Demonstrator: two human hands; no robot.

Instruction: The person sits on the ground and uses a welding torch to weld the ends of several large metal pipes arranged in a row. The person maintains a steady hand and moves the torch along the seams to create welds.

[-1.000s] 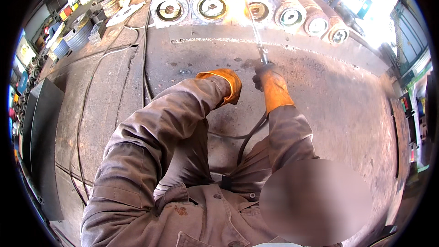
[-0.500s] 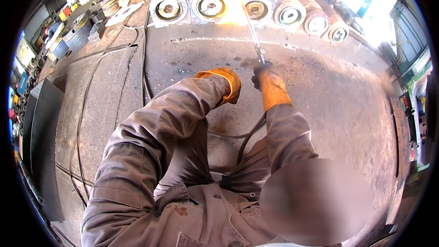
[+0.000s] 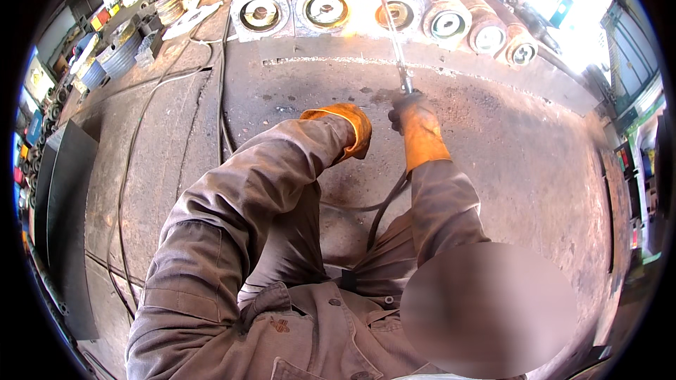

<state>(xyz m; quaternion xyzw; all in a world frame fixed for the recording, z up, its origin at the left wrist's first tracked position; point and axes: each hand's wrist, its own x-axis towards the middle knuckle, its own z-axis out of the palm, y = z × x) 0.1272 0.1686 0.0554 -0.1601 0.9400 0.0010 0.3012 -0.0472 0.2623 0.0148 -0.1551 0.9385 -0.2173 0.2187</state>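
My right hand (image 3: 415, 127), in an orange leather glove, grips a welding electrode holder (image 3: 407, 88) whose thin rod (image 3: 391, 28) reaches up to the end of a large steel roller (image 3: 394, 10). A bright glare sits at the rod's tip between two rollers. My left hand (image 3: 348, 127), also in an orange glove, rests closed near my raised knee, beside the right hand; nothing shows in it. A black cable (image 3: 384, 207) runs from the holder down past my legs. I wear grey-brown work clothes.
Several rusty steel rollers (image 3: 327, 0) lie side by side along a steel plate (image 3: 451, 63) at the top. Cables (image 3: 127, 169) snake over the concrete floor on the left. Dark metal sheets (image 3: 63, 190) and coils of parts stand at the left.
The rod tip and glare have stayed at the roller ends. Both hands hold nearly the same place; no clear movement.
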